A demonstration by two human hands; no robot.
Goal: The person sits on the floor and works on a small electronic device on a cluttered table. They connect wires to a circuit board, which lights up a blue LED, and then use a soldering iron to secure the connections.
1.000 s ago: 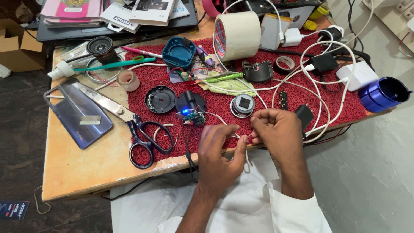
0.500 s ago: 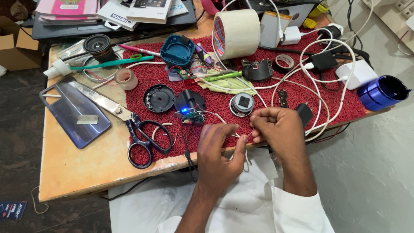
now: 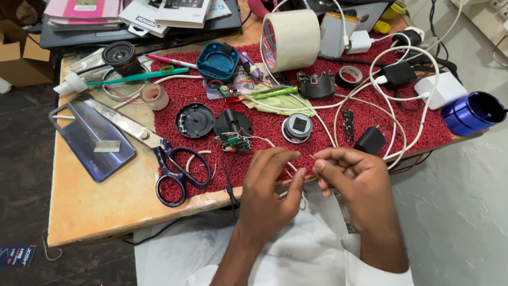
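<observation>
Two hands meet just below the green circuit board: left hand and right hand each pinching a thin white wire.

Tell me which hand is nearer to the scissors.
Left. The left hand is just right of the scissors handles, at the table's front edge. The right hand lies farther right, beyond the left hand, pinching the thin white wire with it.
</observation>
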